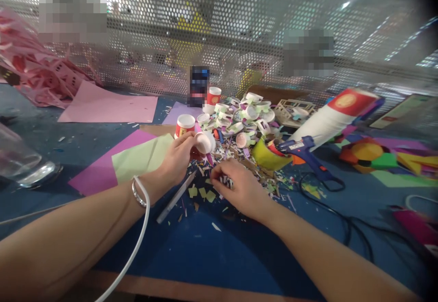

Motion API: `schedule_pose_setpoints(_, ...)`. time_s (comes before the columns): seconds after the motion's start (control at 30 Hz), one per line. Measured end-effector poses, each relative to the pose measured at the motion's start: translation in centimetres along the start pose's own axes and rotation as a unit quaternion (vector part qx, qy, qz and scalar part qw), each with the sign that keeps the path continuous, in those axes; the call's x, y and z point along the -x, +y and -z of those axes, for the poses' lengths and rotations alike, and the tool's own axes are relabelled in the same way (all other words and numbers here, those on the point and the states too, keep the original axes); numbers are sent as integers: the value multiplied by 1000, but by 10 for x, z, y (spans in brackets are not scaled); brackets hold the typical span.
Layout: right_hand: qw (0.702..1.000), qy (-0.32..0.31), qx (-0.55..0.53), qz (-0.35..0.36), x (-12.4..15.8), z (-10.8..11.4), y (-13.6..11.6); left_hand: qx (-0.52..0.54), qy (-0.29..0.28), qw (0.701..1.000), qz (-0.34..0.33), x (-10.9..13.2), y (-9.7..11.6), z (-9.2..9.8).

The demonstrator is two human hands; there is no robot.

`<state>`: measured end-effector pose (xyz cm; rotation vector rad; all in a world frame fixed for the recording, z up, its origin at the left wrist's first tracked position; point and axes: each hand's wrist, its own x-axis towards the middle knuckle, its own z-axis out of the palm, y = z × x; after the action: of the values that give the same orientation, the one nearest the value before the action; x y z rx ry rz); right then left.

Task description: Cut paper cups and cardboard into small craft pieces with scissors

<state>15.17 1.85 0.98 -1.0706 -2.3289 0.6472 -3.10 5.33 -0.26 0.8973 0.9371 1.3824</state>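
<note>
My left hand (178, 157) is closed on a small white round cup (203, 143), held tilted with its round face showing. A narrow purple strip (209, 158) shows just below this cup. My right hand (237, 184) hovers low over loose paper scraps, its fingers curled together; whatever they may hold is hidden. Right behind my left hand stands a red and white paper cup (185, 125). Small green paper squares (202, 194) and a clear stick (176, 198) lie on the blue table (219, 252) between my wrists.
Several white cut cup pieces (251, 111) are heaped at the back. A blue glue gun (301, 147) rests on a yellow-green container (270, 155), its cable trailing right. A stack of cups (328, 119) leans behind it. A clear glass (27, 165) and pink paper (112, 105) are left.
</note>
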Motion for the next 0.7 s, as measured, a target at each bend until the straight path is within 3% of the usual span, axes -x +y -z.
schedule_pose_setpoints(0.2, 987, 100, -83, -96, 8, 27, 10, -32, -47, 998, 2, 5, 3, -2)
schedule_pose_setpoints(0.33, 969, 152, -166, -98, 10, 41, 9, -100, -86, 991, -36, 9, 0, -2)
schedule_pose_setpoints(0.7, 924, 166, -331, -100, 10, 35, -1, -84, -163, 983, -5, 17, -3, -7)
